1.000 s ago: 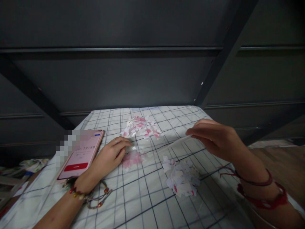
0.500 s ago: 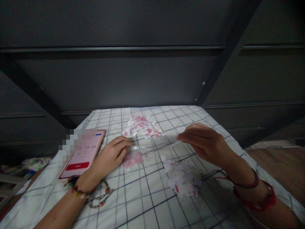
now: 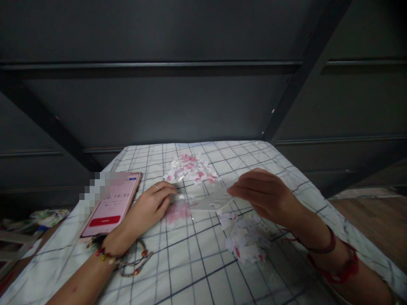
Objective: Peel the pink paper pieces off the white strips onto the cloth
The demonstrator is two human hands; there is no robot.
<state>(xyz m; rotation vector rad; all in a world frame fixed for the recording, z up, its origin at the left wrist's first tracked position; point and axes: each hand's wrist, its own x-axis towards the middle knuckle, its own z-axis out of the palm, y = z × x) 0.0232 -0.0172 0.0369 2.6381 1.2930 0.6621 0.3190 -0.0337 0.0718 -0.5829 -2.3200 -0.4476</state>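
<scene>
My left hand (image 3: 151,207) rests on the cloth with fingers bent and thumb apart from them. Beside its thumb lies a flat clear plastic piece with pink in it (image 3: 178,212); whether the fingertips touch it I cannot tell. My right hand (image 3: 267,195) pinches the corner of a clear plastic sheet (image 3: 211,201) between thumb and fingers. The sheet slants down leftward to the pink piece, and whether the two are joined is unclear. Close below the right hand is a heap of white paper scraps with red marks (image 3: 246,237).
A second heap of pink and white scraps (image 3: 190,167) lies farther back. On the left, a phone (image 3: 110,207) with a timer on its screen lies by my left wrist. Beneath everything is a white checked cloth (image 3: 190,271); a dark panelled wall (image 3: 178,106) stands behind it.
My right hand has moved a little left and down with the plastic sheet, which now shows broader and flatter. The left hand has stayed in place.
</scene>
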